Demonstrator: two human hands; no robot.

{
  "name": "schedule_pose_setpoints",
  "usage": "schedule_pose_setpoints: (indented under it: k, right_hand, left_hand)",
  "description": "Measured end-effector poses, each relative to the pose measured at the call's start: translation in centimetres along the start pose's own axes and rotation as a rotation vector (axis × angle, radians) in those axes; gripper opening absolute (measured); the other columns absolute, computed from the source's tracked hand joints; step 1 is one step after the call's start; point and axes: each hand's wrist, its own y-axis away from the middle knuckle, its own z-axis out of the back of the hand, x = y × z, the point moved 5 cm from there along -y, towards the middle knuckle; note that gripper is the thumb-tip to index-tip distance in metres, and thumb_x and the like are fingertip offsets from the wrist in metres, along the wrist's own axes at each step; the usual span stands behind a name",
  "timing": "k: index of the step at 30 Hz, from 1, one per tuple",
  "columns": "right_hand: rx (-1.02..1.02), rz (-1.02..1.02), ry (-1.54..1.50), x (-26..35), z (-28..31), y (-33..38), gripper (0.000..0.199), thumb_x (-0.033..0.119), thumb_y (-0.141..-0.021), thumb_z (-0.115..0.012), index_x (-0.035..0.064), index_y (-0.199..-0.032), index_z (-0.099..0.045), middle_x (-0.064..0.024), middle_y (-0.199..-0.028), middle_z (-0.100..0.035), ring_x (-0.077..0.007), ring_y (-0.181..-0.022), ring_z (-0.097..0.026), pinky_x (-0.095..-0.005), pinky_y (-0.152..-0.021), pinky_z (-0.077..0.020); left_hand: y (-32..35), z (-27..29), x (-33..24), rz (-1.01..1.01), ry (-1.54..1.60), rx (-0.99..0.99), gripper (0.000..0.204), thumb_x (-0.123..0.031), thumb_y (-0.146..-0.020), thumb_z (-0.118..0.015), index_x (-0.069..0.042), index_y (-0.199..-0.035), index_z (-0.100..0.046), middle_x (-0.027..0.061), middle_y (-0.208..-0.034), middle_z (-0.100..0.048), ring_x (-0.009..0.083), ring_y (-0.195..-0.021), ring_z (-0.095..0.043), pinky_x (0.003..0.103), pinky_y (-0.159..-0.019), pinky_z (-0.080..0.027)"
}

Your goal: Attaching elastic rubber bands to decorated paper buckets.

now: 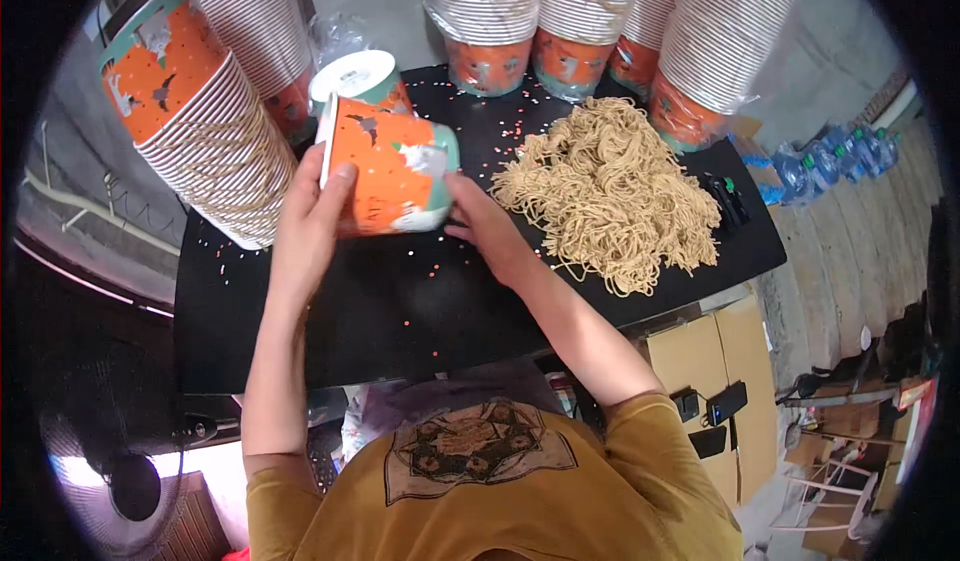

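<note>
An orange and green printed paper bucket [385, 171] is tilted on its side above the black table, its rim toward the left. My left hand [312, 201] grips it by the rim end, thumb on the outer wall. At the base end my right hand [482, 223] has its fingers against the green bottom, partly hidden behind it. Just behind stands another bucket [392, 96] with a white round top. To the left leans a tall nested stack of buckets [215, 151] with tan cord across their rims. A heap of tan cord [615, 196] lies right of my hands.
Plastic-wrapped bucket stacks [490, 21] line the table's far side. Small pale and red bits dot the black table [350, 331]. Black tools [728, 201] lie by its right edge. Water bottles [840, 156], a cardboard box [710, 361] and a fan [120, 411] stand around it.
</note>
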Motion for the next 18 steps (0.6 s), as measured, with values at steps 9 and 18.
schedule_pose_setpoints:
  k: [9, 18]
  right_hand:
    - [-0.411, 0.235, 1.028, 11.5, 10.0, 7.9, 0.02, 0.019, -0.09, -0.06, 0.0074, -0.104, -0.068, -0.0109, -0.096, -0.07, -0.0243, -0.088, -0.067, -0.0335, -0.081, -0.051]
    - [-0.113, 0.522, 1.804, 8.9, 7.9, 8.6, 0.012, 0.015, -0.076, -0.069, 0.0111, -0.088, -0.067, -0.0049, -0.092, -0.06, -0.0269, -0.096, -0.055, -0.0395, -0.085, -0.0444]
  left_hand:
    - [1.6, -1.6, -0.9, -0.241, -0.903, 0.234, 0.025, -0.014, -0.093, -0.058, -0.001, -0.113, -0.059, 0.0178, -0.097, -0.063, 0.0368, -0.089, -0.06, 0.042, -0.08, -0.048]
    - [2.2, -2.6, -0.8, -0.403, -1.008, 0.25, 0.019, -0.011, -0.088, -0.061, -0.001, -0.103, -0.06, 0.0151, -0.094, -0.054, 0.0337, -0.099, -0.053, 0.044, -0.091, -0.041]
